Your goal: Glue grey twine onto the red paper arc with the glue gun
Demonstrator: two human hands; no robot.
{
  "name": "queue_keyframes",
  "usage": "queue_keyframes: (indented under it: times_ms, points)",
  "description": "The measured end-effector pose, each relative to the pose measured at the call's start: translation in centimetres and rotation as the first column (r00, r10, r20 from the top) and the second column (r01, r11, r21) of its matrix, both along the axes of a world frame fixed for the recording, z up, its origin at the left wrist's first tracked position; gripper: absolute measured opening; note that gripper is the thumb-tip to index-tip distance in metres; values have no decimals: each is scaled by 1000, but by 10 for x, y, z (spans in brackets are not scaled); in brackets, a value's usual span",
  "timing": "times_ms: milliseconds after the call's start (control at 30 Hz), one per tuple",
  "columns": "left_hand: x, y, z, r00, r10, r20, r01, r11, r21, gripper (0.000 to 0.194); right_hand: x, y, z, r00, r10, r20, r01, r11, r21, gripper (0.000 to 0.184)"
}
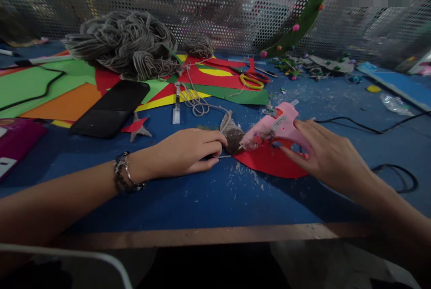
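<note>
My right hand [332, 154] is wrapped round the handle of a pink hot glue gun [269, 128]. The gun's nozzle points left and touches, or nearly touches, a dark brown and grey piece [235, 141], part of it wound with yarn. Beneath the gun a red curved sheet [272, 162] lies flat on the blue table. At the piece's left side, my left hand [195, 152] rests on the table with its fingers curled and pressed together. A strand of grey yarn [225, 156] comes out between its thumb and fingers; the fingertips are partly hidden.
Behind lie a grey yarn heap [124, 42], coloured sheets [57, 105], scissors [252, 81] and a capped pen-like tool [176, 107]. A black phone [111, 107] and small star [138, 128] are left. A black cord [353, 123] trails right. A perforated metal screen [208, 6] stands behind.
</note>
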State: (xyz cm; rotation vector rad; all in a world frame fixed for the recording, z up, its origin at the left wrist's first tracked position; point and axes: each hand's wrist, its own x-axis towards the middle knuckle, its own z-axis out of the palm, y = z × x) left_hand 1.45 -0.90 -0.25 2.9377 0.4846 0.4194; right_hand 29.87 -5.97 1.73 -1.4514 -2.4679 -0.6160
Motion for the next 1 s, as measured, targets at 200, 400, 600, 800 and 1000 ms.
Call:
queue_keyframes:
  times_ms: [200, 400, 600, 800, 1000]
  points:
    - [0, -1, 1, 1000, 4, -3, -4, 1000, 12, 24, 0, -1, 3, 1000, -1, -4, 1, 1000, -7, 39]
    - [0, -1, 2, 1000, 1, 2, -1, 1000, -13, 27, 0, -1, 1, 1000, -9, -22, 9, 1000, 6, 36]
    - [0, -2, 3, 1000, 11, -3, -11, 999, -31, 27, 0, 0, 1, 1000, 7, -11, -6, 999, 44, 41]
    - [1, -2, 2, 1000, 9, 16, -9, 1000, -18, 26, -1, 0, 1, 1000, 11, 23, -12, 999, 48, 45]
    - [0, -1, 1, 1000, 13, 19, -12, 1000, -7, 27, 0, -2, 2, 1000, -13, 14, 12, 999, 30, 45]
